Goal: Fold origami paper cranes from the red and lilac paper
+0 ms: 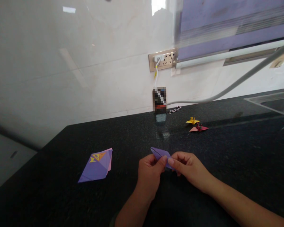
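Observation:
A folded piece of purple origami paper (161,152) is held between both hands above the dark counter. My left hand (149,170) pinches its near left side, thumb on top. From the right, my right hand (188,165) grips the opposite side, its thumb close to the left thumb. Parts of the paper's lower edge are hidden by the fingers. To the left lies a stack of purple and pink paper (96,168), with a yellow and orange printed patch near its top.
Behind my right hand sit a yellow paper crane (192,121) and a red and pink paper crane (198,128). A phone-like device (160,99) leans on the wall, with a white cable to the socket (163,60). A grey hose (227,91) runs along the back right.

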Available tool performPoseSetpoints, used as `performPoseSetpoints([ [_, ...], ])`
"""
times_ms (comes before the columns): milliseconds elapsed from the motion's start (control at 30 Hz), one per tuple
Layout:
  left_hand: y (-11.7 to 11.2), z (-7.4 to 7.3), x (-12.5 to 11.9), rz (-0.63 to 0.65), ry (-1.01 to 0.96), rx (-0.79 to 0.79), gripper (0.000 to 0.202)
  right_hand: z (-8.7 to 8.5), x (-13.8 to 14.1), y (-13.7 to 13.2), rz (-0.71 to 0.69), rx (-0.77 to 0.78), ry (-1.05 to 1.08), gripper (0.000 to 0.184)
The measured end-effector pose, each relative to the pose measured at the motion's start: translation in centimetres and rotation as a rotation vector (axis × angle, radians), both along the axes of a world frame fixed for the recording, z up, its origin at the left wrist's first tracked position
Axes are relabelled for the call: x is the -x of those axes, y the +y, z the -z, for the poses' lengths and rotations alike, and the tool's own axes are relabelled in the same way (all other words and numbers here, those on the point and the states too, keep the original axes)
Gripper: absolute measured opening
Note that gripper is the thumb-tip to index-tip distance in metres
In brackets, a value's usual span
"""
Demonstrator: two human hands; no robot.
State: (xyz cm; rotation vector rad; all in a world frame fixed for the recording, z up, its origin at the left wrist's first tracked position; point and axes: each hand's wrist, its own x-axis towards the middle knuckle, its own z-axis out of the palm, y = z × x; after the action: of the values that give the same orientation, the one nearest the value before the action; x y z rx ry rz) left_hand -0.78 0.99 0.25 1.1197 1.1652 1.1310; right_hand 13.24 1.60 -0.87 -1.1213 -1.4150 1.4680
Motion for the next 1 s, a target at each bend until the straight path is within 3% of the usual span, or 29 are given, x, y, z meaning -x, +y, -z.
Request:
performPoseSetpoints([
  [233, 0.03, 0.33, -0.21, -0.062, -0.053, -0.018, 0.019, 0.19, 0.01, 0.17, -0.043, 0.017, -0.071, 0.024],
  [467, 0.47, 0.81, 0.15, -0.149, -0.142, -0.011, 0.017, -0.09, -0.28, 0.08, 0.012, 0.024, -0.101, 0.026],
  [667, 0.70, 0.53, 0.33, -0.097, -0.293, 0.106, 0.017, -0.27, -0.14, -0.21, -0.028, -0.020, -0.125, 0.025],
  [767, 0.70, 0.48, 0.50, -0.090, -0.272, 0.108, 0.016, -0.37, 0.10, -0.34, -0.091, -0.028, -0.117, 0.023],
  [1000, 0.27, 0.38, 0.29, 0.053, -0.186, 0.117, 0.016, -0.27, 0.04, -0.11, -0.079, -0.036, 0.026, 0.021],
])
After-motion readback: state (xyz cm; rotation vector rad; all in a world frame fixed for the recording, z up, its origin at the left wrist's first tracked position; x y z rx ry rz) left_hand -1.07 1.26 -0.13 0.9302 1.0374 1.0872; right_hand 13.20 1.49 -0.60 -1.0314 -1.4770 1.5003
